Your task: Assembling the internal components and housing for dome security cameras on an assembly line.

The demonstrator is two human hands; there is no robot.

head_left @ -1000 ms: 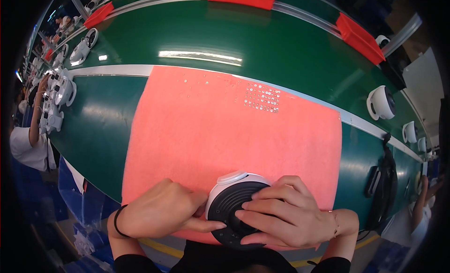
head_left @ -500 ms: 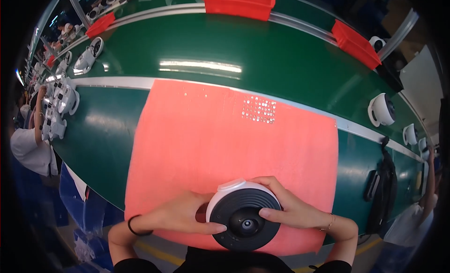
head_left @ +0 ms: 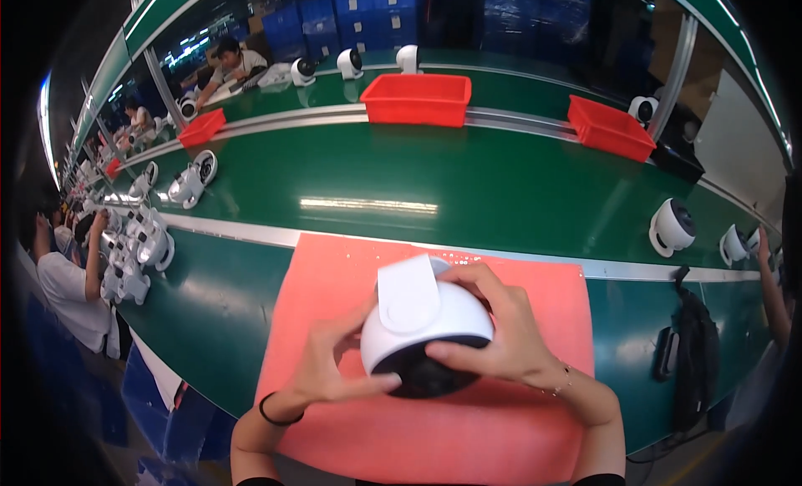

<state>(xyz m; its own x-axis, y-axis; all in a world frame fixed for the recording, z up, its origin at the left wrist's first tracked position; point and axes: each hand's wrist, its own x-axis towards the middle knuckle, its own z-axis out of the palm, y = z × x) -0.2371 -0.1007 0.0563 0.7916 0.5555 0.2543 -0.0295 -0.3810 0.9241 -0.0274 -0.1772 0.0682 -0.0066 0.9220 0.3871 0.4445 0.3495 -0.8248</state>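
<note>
Both hands clasp a round white plastic camera with a black face [head_left: 426,327] above the pink rectangular mat [head_left: 334,277]: left hand [head_left: 334,361] beneath, right hand [head_left: 493,336] over it. Beyond, a red plastic bin [head_left: 416,99]; its contents are hidden.

Both hands [head_left: 418,352] raised together, fingers [head_left: 468,352] curled inward

A mat [head_left: 501,436] is laid on the worktop [head_left: 217,311] at its near edge. A device [head_left: 422,327] is held above the mat, between the hands. A belt [head_left: 401,177] runs behind the mat, with two bins [head_left: 415,99] set behind it.
</note>
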